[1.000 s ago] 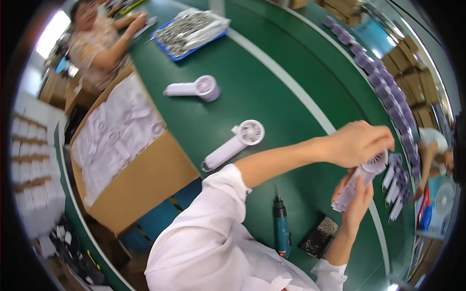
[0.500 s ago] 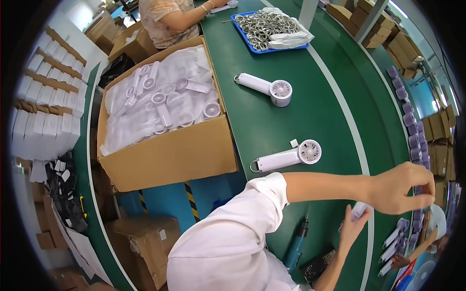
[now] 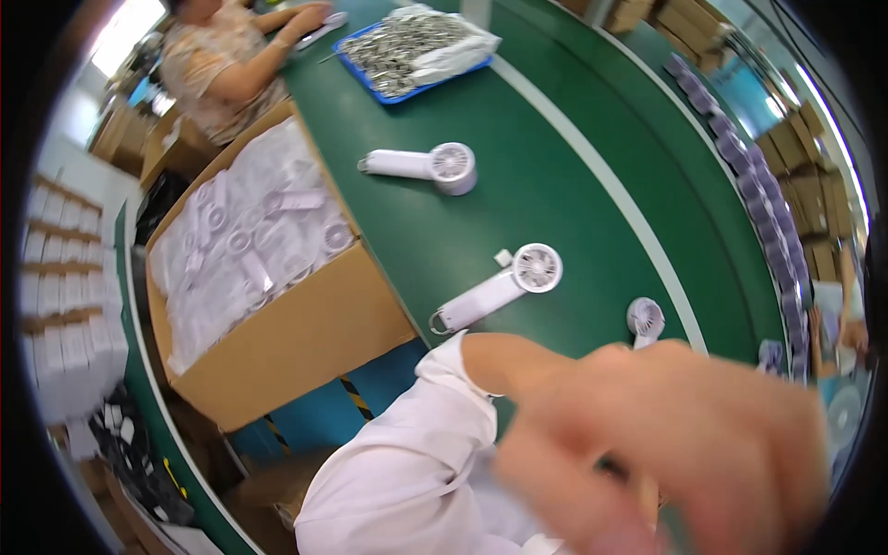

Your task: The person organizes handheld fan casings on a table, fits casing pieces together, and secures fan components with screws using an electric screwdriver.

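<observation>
Observed left hand (image 3: pixel 684 425) at four o'clock with curled fingers, too blurred to tell any grip; cannot see right hand or its grip; found partly covered fan (image 3: pixel 645 317) at three o'clock; noted near fan (image 3: pixel 497 289) centrally and far fan (image 3: pixel 412 166) at eleven, seemingly spaced against knocks.

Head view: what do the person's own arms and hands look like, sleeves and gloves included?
The left sleeve is white, loose and creased, with its cuff ending well short of the wrist; the forearm beyond is bare. The left hand shows no glove, but blur hides fine detail. The right hand cannot be made out behind it.
</observation>
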The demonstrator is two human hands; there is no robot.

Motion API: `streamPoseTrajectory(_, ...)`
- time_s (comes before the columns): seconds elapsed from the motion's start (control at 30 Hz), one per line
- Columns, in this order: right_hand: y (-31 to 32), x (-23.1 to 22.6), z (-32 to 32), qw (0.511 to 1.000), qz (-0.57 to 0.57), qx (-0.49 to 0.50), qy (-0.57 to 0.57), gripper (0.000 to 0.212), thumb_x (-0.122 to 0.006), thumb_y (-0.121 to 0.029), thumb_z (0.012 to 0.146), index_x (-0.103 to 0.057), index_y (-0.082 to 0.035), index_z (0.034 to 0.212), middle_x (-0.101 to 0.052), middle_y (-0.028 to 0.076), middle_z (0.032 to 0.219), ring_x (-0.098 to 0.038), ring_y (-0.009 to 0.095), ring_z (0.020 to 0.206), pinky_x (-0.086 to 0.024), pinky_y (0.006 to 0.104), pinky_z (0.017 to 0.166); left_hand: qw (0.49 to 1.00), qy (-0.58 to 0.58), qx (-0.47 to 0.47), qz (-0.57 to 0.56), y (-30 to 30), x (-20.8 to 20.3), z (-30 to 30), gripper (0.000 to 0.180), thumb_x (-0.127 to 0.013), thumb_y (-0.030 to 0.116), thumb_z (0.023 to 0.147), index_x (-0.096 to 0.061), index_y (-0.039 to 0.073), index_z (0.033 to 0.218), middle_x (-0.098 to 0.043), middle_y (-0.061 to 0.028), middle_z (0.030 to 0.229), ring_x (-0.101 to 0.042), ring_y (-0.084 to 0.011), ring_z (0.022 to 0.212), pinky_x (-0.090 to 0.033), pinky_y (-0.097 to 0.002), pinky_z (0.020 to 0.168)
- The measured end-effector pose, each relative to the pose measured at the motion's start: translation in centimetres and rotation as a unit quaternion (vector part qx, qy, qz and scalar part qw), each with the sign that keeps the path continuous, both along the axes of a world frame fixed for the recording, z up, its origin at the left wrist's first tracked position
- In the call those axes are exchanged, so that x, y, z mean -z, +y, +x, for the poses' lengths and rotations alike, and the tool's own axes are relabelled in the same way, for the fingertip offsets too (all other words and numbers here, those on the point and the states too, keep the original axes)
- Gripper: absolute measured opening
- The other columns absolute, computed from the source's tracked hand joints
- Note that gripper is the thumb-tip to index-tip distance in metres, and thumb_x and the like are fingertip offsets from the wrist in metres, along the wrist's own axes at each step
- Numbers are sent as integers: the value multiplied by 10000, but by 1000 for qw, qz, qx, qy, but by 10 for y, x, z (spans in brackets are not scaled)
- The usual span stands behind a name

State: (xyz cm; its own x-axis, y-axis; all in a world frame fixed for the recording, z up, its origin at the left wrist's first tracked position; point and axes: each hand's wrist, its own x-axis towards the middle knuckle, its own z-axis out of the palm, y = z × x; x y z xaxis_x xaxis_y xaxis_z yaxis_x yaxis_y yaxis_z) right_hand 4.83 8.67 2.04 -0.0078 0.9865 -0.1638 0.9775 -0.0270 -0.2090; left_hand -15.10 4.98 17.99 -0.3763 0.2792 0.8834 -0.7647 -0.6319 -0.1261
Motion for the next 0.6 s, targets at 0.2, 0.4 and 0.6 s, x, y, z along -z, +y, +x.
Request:
streamPoseTrajectory(0.2, -3, 17, 41, 974, 117, -48, 187, 486, -744, -234, 784, -523, -6, 1153, -537, 111, 1014, -543, 212, 786, -478, 336, 717, 998, 11, -34, -50, -18, 6, -6, 190, -515, 61, 868, -635, 39, 1014, -615, -80, 1082, -583, -184, 956, -479, -298, 794)
streamPoseTrajectory(0.4, -17, -5, 66, 962, 147, -18, 228, 488, -722, -265, 807, -503, 20, 1136, -527, 150, 1074, -561, 276, 940, -466, 369, 842, 989, 38, 134, 42, -13, -15, 10, 296, -491, -2, 864, -637, 76, 1110, -606, -51, 1197, -599, -175, 1055, -514, -305, 853)
streamPoseTrajectory(0.6, -40, -17, 89, 934, 223, 46, 274, 351, -702, -185, 818, -550, -12, 1084, -551, 125, 1019, -574, 246, 919, -466, 341, 828, 977, 76, 136, 148, -14, -14, 20, 250, -502, 28, 884, -672, 93, 1055, -664, -44, 1145, -613, -161, 1069, -464, -349, 863)
